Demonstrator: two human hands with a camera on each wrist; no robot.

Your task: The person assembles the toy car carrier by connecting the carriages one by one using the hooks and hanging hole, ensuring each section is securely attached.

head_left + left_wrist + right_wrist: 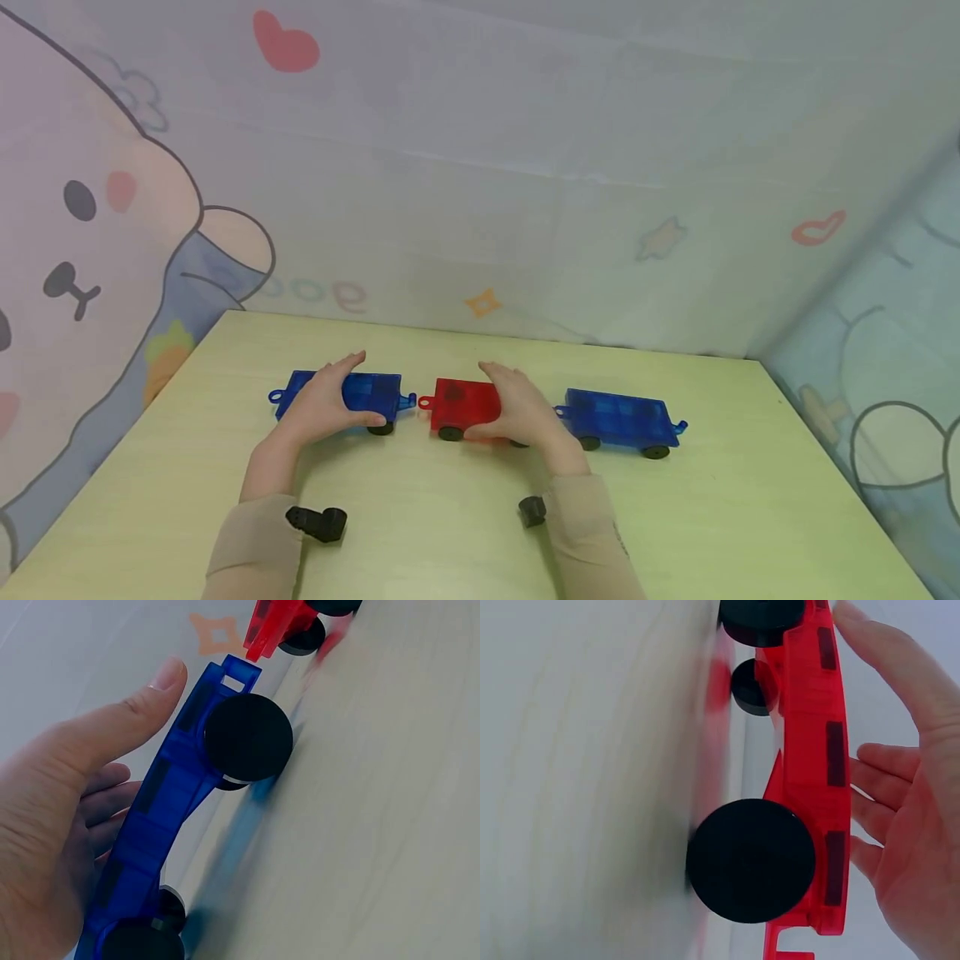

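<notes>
On the surface (675,517), my left hand (322,404) cups one blue wagon (367,392), fingers curled round it. My right hand (521,408) clasps the red wagon (465,404). Their hooks nearly meet, unjoined I judge; another blue wagon (618,417) sits behind.

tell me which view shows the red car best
The right wrist view: the red car fills the frame, wheels and side panel sharp, beside the right hand. The head view shows it small and half covered. The left wrist view catches only its end.
</notes>
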